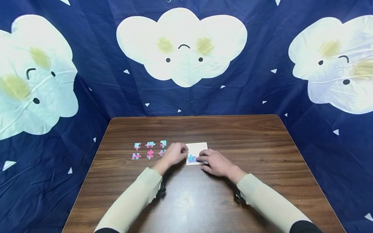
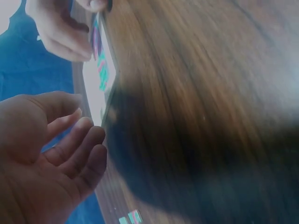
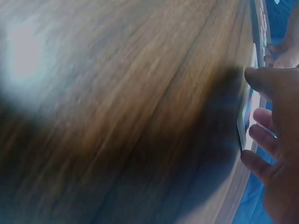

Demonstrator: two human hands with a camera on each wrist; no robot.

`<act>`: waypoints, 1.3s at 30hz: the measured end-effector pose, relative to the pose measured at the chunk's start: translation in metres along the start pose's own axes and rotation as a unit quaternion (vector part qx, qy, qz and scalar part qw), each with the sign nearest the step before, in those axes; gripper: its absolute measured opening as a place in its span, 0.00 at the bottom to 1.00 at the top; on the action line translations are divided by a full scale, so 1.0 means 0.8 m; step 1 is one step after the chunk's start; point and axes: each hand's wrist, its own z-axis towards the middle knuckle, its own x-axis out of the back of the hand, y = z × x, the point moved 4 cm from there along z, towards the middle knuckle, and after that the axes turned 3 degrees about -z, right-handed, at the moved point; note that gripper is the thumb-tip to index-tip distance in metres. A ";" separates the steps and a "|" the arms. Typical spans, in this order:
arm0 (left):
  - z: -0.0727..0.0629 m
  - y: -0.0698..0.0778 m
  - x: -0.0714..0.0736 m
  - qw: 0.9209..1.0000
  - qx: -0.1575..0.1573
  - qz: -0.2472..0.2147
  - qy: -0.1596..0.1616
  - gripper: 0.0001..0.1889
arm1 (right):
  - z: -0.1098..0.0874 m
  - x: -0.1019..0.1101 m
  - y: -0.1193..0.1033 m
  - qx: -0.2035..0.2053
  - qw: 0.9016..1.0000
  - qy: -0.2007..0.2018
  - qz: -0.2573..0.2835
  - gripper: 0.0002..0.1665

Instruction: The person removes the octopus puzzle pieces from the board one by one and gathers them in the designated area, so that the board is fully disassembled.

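A small white puzzle tray (image 1: 197,149) lies on the table between both hands, with joined blue-and-purple jigsaw pieces (image 1: 192,158) in its front left part. My left hand (image 1: 175,153) is at the tray's left edge. In the left wrist view its fingers (image 2: 96,135) curve loosely, with no piece visible between them; whether they touch the edge I cannot tell. Over the tray's right side, my right hand (image 1: 217,162) spreads its fingers, the tips at the joined pieces. Its thumb (image 3: 261,79) is by the front edge in the right wrist view. The hand hides part of the tray.
Several loose jigsaw pieces lie in two rows left of the tray, among them a pink piece (image 1: 150,154) and a blue-and-pink piece (image 1: 136,156). The left hand partly covers the nearest piece (image 1: 162,152). Behind the wooden table (image 1: 233,129) hangs a blue cloth (image 1: 201,100).
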 end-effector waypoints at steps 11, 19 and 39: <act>0.009 0.010 -0.012 1.000 -0.010 0.015 -0.018 0.07 | 0.008 -0.010 0.003 -0.012 1.000 -0.005 -0.010 0.24; 0.016 0.016 -0.017 0.999 -0.015 0.029 -0.036 0.10 | 0.008 -0.008 0.007 -0.022 1.000 -0.006 -0.006 0.26; 0.013 0.019 -0.024 0.995 -0.016 0.090 -0.031 0.11 | 0.004 -0.003 0.004 -0.012 0.999 -0.046 -0.007 0.26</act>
